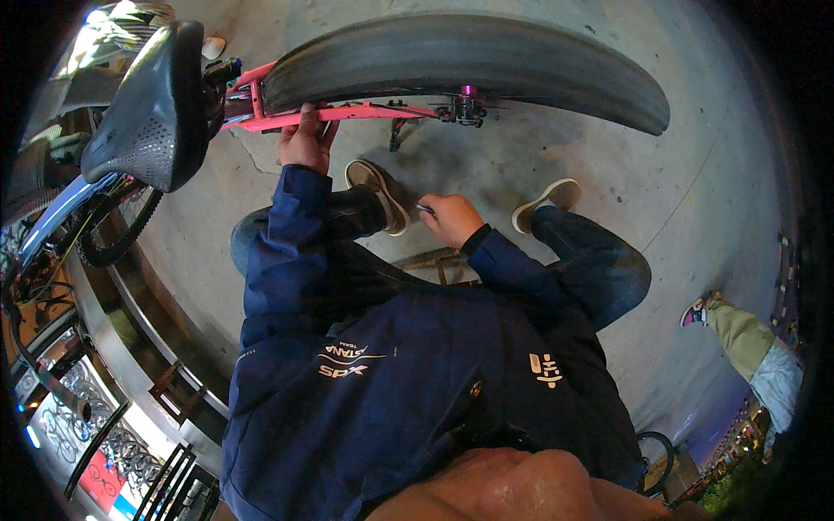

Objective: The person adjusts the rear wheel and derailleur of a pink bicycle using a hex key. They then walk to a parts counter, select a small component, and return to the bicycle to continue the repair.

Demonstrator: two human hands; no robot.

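A bicycle with a pink frame (365,112) stands in front of me, its wide black rear tire (469,61) stretching to the right. My left hand (306,143) grips the pink tube beside the tire, fingertips over the tube. At the wheel hub sit a purple part and a dark mechanism (465,108). Lower and to the right, apart from the bicycle, my right hand (453,220) is closed around a small slim tool (426,208); only its short metallic end shows, so its kind is unclear. A black saddle (152,113) rises left of my left hand.
A dark kickstand (396,135) hangs below the frame. My shoes (378,195) rest on grey concrete (660,174) on either side of my right hand. Other bicycles (113,217) and a step edge (130,304) are at the left. A person in light trousers (738,334) stands far right.
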